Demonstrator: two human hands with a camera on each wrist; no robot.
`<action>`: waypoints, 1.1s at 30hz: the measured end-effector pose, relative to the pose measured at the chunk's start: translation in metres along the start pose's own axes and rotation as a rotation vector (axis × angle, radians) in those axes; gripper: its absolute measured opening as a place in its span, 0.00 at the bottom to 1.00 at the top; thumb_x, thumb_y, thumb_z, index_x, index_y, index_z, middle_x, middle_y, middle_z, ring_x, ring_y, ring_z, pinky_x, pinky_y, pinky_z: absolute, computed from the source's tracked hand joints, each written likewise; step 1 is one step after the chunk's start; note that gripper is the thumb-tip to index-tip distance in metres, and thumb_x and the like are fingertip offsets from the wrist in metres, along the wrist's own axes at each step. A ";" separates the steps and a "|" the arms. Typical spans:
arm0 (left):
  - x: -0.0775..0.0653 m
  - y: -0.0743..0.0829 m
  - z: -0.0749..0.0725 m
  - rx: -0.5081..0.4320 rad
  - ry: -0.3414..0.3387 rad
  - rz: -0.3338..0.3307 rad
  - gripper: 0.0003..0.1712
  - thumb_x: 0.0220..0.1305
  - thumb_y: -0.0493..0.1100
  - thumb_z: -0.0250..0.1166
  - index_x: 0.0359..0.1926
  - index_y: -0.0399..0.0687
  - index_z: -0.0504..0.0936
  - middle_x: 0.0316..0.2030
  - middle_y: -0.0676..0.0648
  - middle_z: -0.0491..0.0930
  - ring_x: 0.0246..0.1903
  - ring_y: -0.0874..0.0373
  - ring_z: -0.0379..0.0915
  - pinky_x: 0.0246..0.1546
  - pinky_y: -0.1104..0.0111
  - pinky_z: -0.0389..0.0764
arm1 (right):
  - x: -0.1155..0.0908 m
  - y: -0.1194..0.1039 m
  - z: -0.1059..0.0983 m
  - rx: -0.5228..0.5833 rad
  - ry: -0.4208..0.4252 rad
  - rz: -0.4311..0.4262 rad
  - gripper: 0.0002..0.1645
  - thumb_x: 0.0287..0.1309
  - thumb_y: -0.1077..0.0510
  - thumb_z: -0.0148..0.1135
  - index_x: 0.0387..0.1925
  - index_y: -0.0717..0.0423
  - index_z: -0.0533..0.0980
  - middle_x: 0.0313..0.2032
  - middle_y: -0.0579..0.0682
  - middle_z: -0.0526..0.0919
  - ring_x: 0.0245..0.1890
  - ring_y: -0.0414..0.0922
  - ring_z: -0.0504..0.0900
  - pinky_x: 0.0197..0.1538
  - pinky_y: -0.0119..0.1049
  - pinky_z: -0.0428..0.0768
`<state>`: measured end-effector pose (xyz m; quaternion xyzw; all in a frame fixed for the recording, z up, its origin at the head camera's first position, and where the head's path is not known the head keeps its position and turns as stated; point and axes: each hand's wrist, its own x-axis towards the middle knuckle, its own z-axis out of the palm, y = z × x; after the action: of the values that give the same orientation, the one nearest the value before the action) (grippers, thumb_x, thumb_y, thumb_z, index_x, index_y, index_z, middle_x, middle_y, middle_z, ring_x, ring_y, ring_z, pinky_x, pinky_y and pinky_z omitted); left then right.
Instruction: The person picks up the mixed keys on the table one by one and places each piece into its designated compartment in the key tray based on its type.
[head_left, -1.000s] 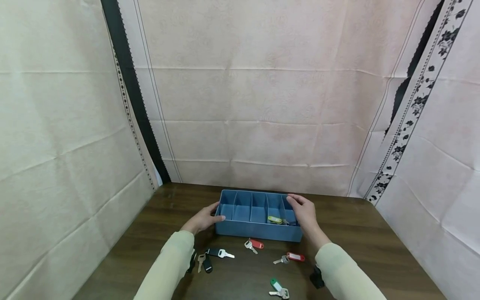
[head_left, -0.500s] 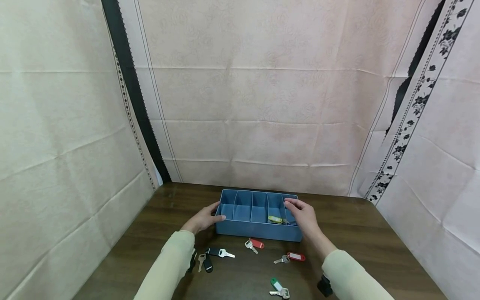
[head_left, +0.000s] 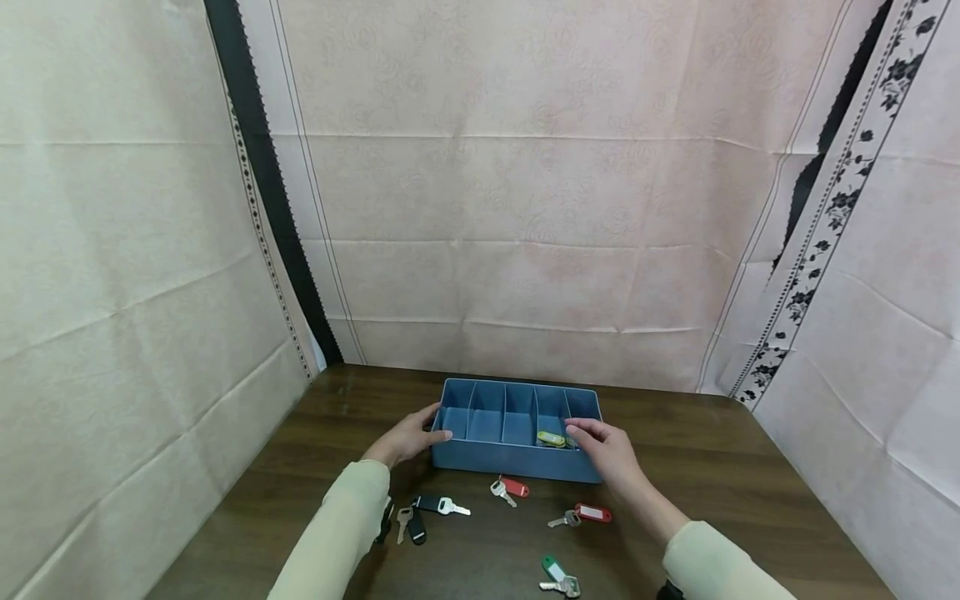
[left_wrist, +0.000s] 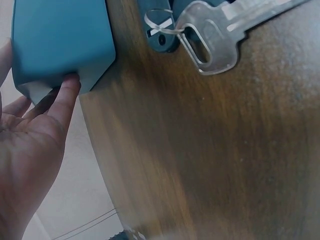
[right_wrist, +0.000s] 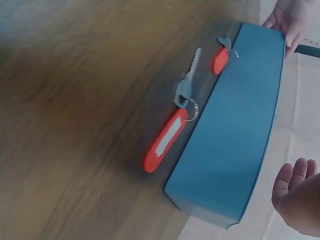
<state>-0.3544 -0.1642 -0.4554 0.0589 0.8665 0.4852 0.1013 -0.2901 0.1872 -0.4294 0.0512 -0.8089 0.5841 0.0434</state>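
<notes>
While our left hand (head_left: 405, 439) grips the left end of the box (head_left: 517, 460), our right hand (head_left: 611, 454) hovers over its right end, fingers loosely bent, nothing visible between them. The box stands on the table (head_left: 480, 558), behind the loose keys (head_left: 454, 507); a yellow tag (head_left: 551, 438) lies in its fourth compartment from the left. For handling at the compartments, we should brace the box without tilting it, approach from above, and clear the dividers with our fingertips.
</notes>
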 end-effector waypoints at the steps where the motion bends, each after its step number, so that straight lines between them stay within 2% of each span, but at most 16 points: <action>1: 0.000 0.000 0.000 0.001 0.000 0.001 0.43 0.69 0.50 0.64 0.77 0.49 0.55 0.73 0.34 0.56 0.70 0.32 0.52 0.62 0.37 0.62 | -0.001 0.001 -0.001 -0.003 -0.004 0.000 0.23 0.70 0.47 0.59 0.58 0.56 0.80 0.59 0.57 0.79 0.57 0.53 0.76 0.59 0.48 0.76; 13: 0.002 -0.002 0.001 -0.005 -0.003 -0.001 0.44 0.67 0.53 0.66 0.77 0.50 0.55 0.73 0.34 0.57 0.70 0.31 0.53 0.61 0.37 0.64 | -0.028 0.010 -0.008 -0.035 -0.083 -0.016 0.19 0.67 0.51 0.62 0.53 0.59 0.82 0.54 0.57 0.82 0.54 0.50 0.78 0.57 0.47 0.77; 21: 0.003 -0.003 0.001 0.006 -0.005 0.007 0.45 0.66 0.54 0.66 0.77 0.50 0.55 0.73 0.34 0.57 0.70 0.32 0.53 0.61 0.37 0.63 | -0.043 0.028 -0.016 -0.087 -0.233 -0.043 0.20 0.67 0.52 0.62 0.52 0.62 0.81 0.52 0.60 0.82 0.51 0.49 0.79 0.49 0.38 0.79; 24: 0.003 -0.002 0.001 0.010 -0.003 0.003 0.45 0.66 0.54 0.66 0.77 0.51 0.55 0.73 0.34 0.57 0.70 0.32 0.53 0.61 0.36 0.63 | -0.048 0.033 -0.019 -0.089 -0.278 -0.039 0.19 0.67 0.53 0.63 0.51 0.63 0.81 0.49 0.59 0.83 0.46 0.45 0.79 0.46 0.35 0.78; 28: 0.003 -0.002 0.001 0.015 0.001 0.002 0.45 0.66 0.54 0.66 0.77 0.51 0.55 0.73 0.34 0.57 0.70 0.31 0.53 0.61 0.36 0.62 | -0.055 0.043 -0.022 -0.058 -0.370 -0.086 0.19 0.67 0.57 0.63 0.50 0.68 0.80 0.47 0.62 0.83 0.41 0.39 0.79 0.43 0.32 0.79; 33: 0.002 -0.002 0.001 0.020 0.003 0.002 0.45 0.66 0.54 0.66 0.77 0.50 0.55 0.73 0.34 0.57 0.70 0.31 0.52 0.61 0.36 0.62 | -0.064 0.055 -0.023 -0.021 -0.492 -0.123 0.16 0.67 0.60 0.62 0.49 0.69 0.81 0.50 0.64 0.81 0.45 0.31 0.78 0.45 0.27 0.77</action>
<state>-0.3560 -0.1642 -0.4577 0.0601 0.8714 0.4767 0.0991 -0.2340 0.2280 -0.4821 0.2404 -0.7964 0.5420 -0.1187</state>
